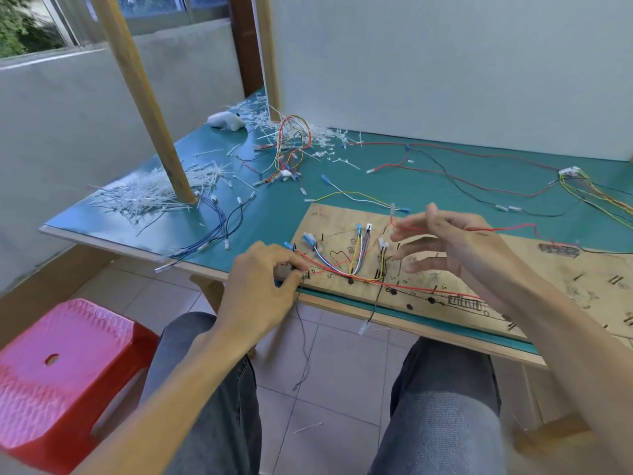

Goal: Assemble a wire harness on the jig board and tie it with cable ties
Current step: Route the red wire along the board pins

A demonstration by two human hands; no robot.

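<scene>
A wooden jig board (534, 269) lies on the green table, marked with pen lines and black pegs. Red, yellow, white and black wires (356, 265) run along its front left part, their connectors pointing up the board. My left hand (263, 279) pinches a small connector at the board's near left corner, where the wires begin. My right hand (445, 241) hovers over the board's middle with fingers spread. A loose red wire (507, 229) passes over that hand and runs off to the right. A black wire with a white terminal (364, 325) hangs over the table's front edge.
A heap of white cable ties (154, 197) lies at the table's left around a wooden post (147, 108). A finished harness bundle (291, 145) sits at the back, loose wires (462, 176) and a connector (568, 172) on the right. A red stool (65, 375) stands left of my knees.
</scene>
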